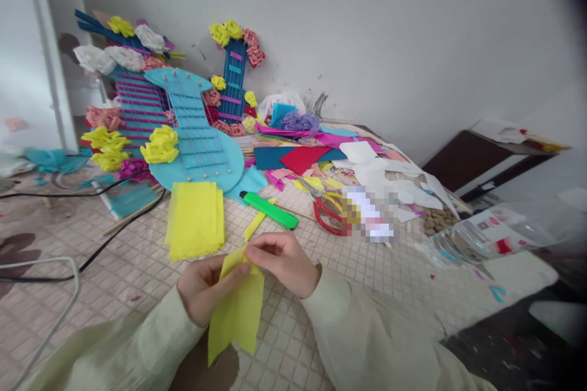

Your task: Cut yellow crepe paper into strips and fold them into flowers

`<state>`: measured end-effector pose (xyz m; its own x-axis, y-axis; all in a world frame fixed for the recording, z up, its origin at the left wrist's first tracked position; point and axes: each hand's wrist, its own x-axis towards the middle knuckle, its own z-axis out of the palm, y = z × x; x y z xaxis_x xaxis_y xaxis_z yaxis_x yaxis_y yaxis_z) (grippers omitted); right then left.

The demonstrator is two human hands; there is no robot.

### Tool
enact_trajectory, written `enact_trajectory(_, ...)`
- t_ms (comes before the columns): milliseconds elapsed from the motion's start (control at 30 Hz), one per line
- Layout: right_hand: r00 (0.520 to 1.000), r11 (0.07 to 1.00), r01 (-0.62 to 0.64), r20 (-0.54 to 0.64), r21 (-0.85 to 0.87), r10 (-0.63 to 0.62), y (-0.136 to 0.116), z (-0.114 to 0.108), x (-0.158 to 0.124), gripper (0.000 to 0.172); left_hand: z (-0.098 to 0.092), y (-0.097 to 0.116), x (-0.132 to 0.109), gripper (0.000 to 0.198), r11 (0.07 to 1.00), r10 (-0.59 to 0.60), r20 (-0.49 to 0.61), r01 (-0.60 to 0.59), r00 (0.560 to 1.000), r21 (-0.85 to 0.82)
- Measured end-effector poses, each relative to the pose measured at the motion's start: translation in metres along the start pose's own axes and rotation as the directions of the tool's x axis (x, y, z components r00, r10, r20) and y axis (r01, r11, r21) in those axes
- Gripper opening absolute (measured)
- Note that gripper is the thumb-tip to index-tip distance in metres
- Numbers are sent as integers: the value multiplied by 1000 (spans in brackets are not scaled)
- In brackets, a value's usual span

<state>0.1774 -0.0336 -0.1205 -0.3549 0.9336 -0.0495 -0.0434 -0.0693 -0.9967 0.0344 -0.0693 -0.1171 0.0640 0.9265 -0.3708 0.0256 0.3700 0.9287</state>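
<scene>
My left hand (205, 288) pinches a thin yellow sheet (236, 321), likely paper or fabric, near its upper edge. The sheet hangs down toward the table's front with an uneven lower edge. My right hand (287, 261) grips the same top edge between thumb and fingers, close to the left thumb. Behind my left hand lies a stack of yellow sheets (195, 220). A green utility knife (270, 210) rests just beyond my right hand, across a yellow strip (254, 225). Red-handled pliers (327, 215) lie farther right, beside yellow-handled scissors.
A light-blue instrument-shaped piece (202, 156) with strings leans at the back left, among yellow, white and pink paper flowers. Coloured scraps and white sheets (389, 177) cover the back right. A clear plastic bottle (486, 235) lies on its side at right. Black cables (123, 241) cross the left side.
</scene>
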Motion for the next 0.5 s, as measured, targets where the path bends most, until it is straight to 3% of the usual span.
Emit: enact_trajectory(500,999,999,-30,-10,30,31,0,-1,1,12,-1,0,0,30,993,-91,26,89,996,75)
